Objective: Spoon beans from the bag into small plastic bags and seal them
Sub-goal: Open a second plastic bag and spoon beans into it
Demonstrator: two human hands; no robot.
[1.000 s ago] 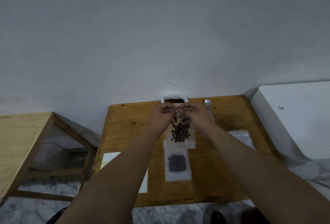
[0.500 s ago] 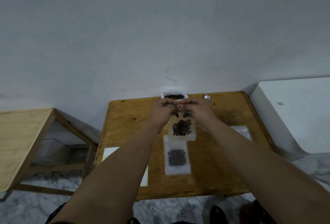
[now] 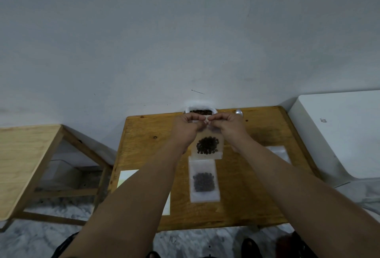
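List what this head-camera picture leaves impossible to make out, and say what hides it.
Head view: the top seam of the small bag is covered by the left hand and right hand; sealed or not is unclear.
Spoon: handle hidden behind the right hand.
Bean bag: mostly behind both hands; fill level unclear.
White sheet: partly under the left forearm.

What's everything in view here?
wooden table: one, brown, centre, against wall
second table: one, pale wood, far left
bean bag: one, white, table's far edge
spoon: one, silvery, right of bean bag
held small bag: one, clear, between the hands
filled small bag: one, clear, flat on table
empty small bags: unclear, clear, table's right
sheet: one, white, table's left
box: one, white, right of table
left hand: one, pinches held small bag's top
right hand: one, pinches same top
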